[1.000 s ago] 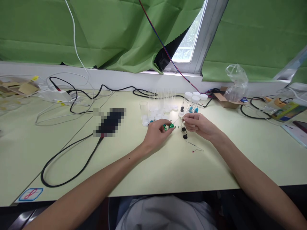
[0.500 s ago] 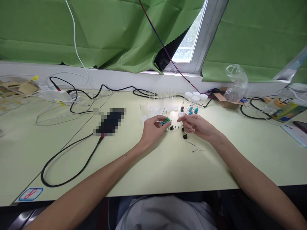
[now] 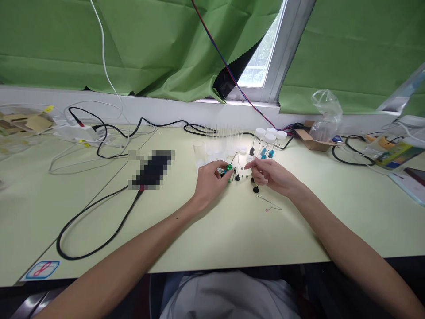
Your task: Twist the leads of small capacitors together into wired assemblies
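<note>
Near the middle of the table, my left hand (image 3: 210, 180) is closed around a small green part (image 3: 229, 167), from which a thin bent wire (image 3: 237, 155) sticks up. Just to its right hovers my right hand (image 3: 270, 173), its thumb and index finger together; anything between those fingertips is too small to make out. Below and between the hands, a black part (image 3: 237, 177) stands on the table beside tiny green pieces (image 3: 246, 177). Another black part (image 3: 256, 189) sits under my right hand, with a loose bent wire (image 3: 274, 207) nearer me.
Behind my hands stand a clear cup (image 3: 199, 156), several clear tubes (image 3: 224, 138) and white-capped pieces (image 3: 268, 138) with blue parts. A blurred-out dark device (image 3: 152, 169) with a black cable lies left. An open cardboard box (image 3: 315, 139) holding a plastic bag is at the back right.
My left hand has turned slightly and shifted a little left, so the green part tilts and its bent wire leans further right. My right hand has barely moved.
</note>
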Demonstrator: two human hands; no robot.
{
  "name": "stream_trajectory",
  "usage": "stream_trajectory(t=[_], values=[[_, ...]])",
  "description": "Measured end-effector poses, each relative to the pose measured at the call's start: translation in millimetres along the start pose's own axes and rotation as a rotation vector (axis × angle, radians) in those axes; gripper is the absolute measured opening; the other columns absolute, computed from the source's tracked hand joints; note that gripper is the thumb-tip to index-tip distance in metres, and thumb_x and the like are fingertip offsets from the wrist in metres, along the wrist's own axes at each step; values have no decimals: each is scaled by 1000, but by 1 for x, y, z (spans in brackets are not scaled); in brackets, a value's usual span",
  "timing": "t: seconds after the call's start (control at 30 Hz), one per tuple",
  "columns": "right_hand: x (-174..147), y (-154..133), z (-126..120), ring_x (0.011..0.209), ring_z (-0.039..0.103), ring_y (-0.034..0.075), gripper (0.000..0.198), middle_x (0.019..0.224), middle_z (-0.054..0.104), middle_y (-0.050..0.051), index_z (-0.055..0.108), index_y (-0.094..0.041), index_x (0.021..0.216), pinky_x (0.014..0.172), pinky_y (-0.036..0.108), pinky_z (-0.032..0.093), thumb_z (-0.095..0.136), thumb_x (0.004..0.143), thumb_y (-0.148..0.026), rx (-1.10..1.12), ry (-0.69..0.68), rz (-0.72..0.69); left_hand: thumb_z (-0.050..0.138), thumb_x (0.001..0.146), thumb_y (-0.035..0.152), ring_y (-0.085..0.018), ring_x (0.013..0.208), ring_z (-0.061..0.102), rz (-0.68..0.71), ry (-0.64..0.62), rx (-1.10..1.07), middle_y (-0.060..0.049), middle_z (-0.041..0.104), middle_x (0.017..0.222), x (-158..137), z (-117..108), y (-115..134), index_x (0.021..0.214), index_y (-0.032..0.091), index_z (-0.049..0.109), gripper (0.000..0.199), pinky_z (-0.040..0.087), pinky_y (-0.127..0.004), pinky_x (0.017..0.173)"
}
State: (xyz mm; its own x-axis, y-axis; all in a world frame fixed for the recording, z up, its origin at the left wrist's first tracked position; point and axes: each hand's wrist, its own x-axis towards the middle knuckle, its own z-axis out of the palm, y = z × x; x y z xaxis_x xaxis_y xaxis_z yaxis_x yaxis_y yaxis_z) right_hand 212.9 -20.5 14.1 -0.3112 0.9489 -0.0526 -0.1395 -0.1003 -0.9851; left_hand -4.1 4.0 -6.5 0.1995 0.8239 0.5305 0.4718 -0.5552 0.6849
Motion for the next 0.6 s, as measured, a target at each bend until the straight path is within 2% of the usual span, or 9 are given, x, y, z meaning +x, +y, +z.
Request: stream_trajectory(t=[0.27, 0.4, 0.5, 0.6], values=[[1, 3, -2, 49, 33, 8, 38, 59, 43, -5, 71, -16, 94, 49, 26, 29, 61, 90, -52, 66, 2, 8, 69, 80, 34, -10, 48, 50, -35, 3, -35, 0, 69, 68, 0, 0, 1, 82, 20, 71, 14, 42, -27, 54], [2, 2, 1, 48, 34, 8, 42, 63, 48, -3, 70, -15, 94, 49, 26, 31, 58, 90, -56, 6, 38, 4, 69, 80, 35, -10, 48, 51, -59, 0, -53, 1, 68, 67, 0, 0, 2, 82, 20, 71, 15, 43, -27, 55], [3, 5, 6, 47, 42, 9, 44, 69, 56, 0, 69, -17, 96, 51, 28, 35, 56, 90, -58, -274, 169, -85, 69, 80, 35, -10, 48, 50, -65, 1, -50, 1, 68, 66, 0, -1, 3, 82, 20, 71, 14, 43, -27, 56], [5, 12, 8, 51, 50, 12, 33, 73, 63, 3, 68, -19, 93, 56, 30, 40, 60, 89, -51, -664, 335, -239, 69, 80, 35, -10, 47, 50, -82, 4, -55, 1, 68, 66, 1, -1, 4, 81, 20, 71, 15, 43, -27, 56]])
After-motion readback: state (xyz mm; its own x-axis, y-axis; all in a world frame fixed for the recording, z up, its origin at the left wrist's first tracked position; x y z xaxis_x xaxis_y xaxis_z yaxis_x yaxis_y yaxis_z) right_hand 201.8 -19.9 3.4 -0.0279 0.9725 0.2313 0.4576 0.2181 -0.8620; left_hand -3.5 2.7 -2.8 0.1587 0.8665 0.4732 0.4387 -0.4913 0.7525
